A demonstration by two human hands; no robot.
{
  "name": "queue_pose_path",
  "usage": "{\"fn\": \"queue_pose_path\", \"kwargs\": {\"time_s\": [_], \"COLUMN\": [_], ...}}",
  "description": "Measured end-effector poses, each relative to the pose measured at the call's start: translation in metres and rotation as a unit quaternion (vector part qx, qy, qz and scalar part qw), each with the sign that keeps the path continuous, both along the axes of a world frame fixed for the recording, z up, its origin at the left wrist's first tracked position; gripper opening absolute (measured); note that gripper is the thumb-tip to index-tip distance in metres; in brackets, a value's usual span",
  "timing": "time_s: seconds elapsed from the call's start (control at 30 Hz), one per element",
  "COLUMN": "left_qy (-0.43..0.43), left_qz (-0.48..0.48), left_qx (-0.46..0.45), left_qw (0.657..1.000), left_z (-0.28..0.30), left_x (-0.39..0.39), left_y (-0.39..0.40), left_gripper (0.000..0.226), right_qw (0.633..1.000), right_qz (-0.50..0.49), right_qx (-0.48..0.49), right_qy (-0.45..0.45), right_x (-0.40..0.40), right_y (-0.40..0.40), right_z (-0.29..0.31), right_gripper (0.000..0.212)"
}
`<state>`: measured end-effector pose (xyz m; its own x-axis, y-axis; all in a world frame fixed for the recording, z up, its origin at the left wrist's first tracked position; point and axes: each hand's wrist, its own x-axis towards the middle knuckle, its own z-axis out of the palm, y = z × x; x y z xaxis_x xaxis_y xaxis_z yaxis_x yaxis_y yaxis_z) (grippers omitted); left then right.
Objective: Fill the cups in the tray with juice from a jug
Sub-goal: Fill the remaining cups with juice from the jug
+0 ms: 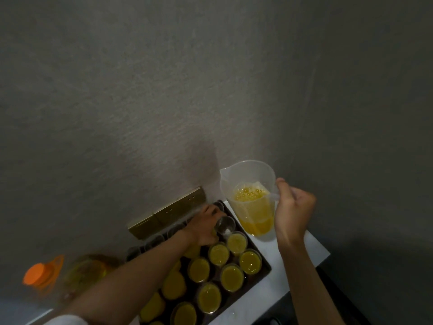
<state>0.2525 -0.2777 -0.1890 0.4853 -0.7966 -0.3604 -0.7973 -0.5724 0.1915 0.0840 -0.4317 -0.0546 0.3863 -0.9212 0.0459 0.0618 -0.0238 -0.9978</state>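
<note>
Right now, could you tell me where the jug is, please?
In the head view, the jug is held by its handle in the right hand, right of the tray, above the white counter.

Jug ~half full; tray cups mostly filled.

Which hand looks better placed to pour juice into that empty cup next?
The right hand, probably: it already grips the jug by its handle, upright beside the tray, juice inside. The left hand is busy holding the empty cup over the tray's far end.
</note>
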Motion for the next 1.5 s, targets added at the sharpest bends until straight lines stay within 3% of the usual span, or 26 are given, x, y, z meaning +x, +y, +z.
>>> {"fn": "queue_pose_path", "kwargs": {"time_s": [0.23,0.5,0.9,1.07,1.17,1.3,1.5], "left_qy": [-0.027,-0.041,-0.009,0.017,0.059,0.128,0.166], "left_qz": [-0.061,-0.073,0.015,0.056,0.115,0.230,0.301], "left_qx": [0.023,0.048,-0.025,-0.085,-0.151,-0.250,-0.339], "left_qw": [0.997,0.995,1.000,0.995,0.980,0.932,0.875], "left_z": [-0.022,-0.033,-0.043,-0.037,-0.030,-0.013,0.015], "left_x": [-0.001,0.003,0.004,0.004,0.001,-0.012,-0.035], "left_y": [-0.019,-0.024,-0.021,-0.019,-0.015,-0.007,0.015], "left_gripper": [0.097,0.086,0.085,0.074,0.074,0.067,0.059], "right_qw": [1.000,0.999,0.999,0.999,0.999,1.000,0.999], "right_qz": [-0.002,0.010,0.011,0.015,0.008,0.007,0.027], "right_qx": [0.004,-0.002,-0.013,-0.014,-0.002,-0.002,-0.013], "right_qy": [0.017,0.045,0.042,0.038,0.031,0.015,0.019], "right_x": [-0.008,-0.013,-0.017,-0.017,-0.017,-0.018,-0.020], "right_y": [0.000,-0.007,-0.007,-0.005,-0.004,0.001,0.015], "right_z": [-0.013,-0.021,-0.027,-0.023,-0.018,-0.008,0.004], "right_gripper": [0.053,0.054,0.056,0.057,0.055,0.054,0.055]}}
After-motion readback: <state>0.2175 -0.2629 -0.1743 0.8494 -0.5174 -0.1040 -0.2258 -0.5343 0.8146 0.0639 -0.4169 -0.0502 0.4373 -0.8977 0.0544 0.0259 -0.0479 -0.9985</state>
